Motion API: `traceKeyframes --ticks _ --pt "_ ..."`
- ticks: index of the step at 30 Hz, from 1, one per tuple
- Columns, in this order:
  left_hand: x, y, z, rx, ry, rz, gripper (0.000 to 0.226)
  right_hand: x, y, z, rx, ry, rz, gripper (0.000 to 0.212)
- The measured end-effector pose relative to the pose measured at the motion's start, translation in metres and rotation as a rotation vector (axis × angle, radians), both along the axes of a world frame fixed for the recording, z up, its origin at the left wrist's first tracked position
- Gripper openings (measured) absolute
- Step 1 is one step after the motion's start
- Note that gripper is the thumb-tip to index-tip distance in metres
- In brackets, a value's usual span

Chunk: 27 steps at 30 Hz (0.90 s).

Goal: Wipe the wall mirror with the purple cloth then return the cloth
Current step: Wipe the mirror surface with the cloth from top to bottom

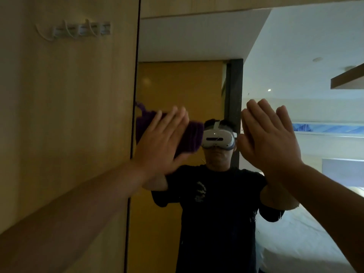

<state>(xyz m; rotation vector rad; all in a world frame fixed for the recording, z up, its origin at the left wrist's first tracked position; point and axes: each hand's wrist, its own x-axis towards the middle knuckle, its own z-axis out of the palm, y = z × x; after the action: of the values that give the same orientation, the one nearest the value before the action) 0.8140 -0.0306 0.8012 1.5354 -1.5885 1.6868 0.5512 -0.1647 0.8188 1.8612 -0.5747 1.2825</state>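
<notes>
The wall mirror fills the right two thirds of the head view, with a dark frame edge on its left. My left hand lies flat against the glass near that edge, pressing the purple cloth to the mirror. The cloth shows around the fingers, and a loop of it sticks out at the upper left. My right hand is raised flat with fingers together at the mirror's middle, holding nothing. Whether it touches the glass I cannot tell.
A wooden wall panel stands left of the mirror, with a rack of white hooks high on it. The mirror reflects a person in a headset and dark shirt, a bed, a yellow door and a ceiling.
</notes>
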Motion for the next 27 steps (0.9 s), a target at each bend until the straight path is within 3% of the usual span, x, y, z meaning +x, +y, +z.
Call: traceKeyframes --ticks 5,8,10,13,16,22,25,27 --pt "0.02 -0.002 -0.162 0.082 -0.028 -0.095 0.077 0.001 0.0 0.0 0.002 -0.01 0.009 0.059" --pt "0.018 0.0 -0.192 0.096 0.05 -0.076 0.058 -0.002 0.004 0.0 0.03 0.0 0.041 0.058" --pt "0.017 0.003 -0.186 0.053 0.003 -0.101 0.052 -0.012 0.004 -0.003 0.053 -0.028 0.067 0.056" --pt "0.012 0.005 -0.148 0.02 -0.04 -0.18 0.067 -0.039 -0.005 -0.006 0.069 -0.102 0.004 0.059" --pt "-0.011 -0.007 -0.055 -0.013 0.065 -0.182 0.089 -0.063 -0.019 -0.01 0.116 -0.111 -0.045 0.059" --pt "-0.096 -0.033 0.152 -0.142 0.211 -0.194 0.064 -0.069 -0.03 -0.013 0.084 -0.101 -0.051 0.058" --pt "-0.125 -0.042 0.198 -0.176 0.18 -0.192 0.051 -0.069 -0.033 -0.014 0.065 -0.118 -0.026 0.057" --pt "-0.137 -0.054 0.192 -0.102 0.129 -0.151 0.057 -0.07 -0.035 -0.014 0.049 -0.121 -0.012 0.058"
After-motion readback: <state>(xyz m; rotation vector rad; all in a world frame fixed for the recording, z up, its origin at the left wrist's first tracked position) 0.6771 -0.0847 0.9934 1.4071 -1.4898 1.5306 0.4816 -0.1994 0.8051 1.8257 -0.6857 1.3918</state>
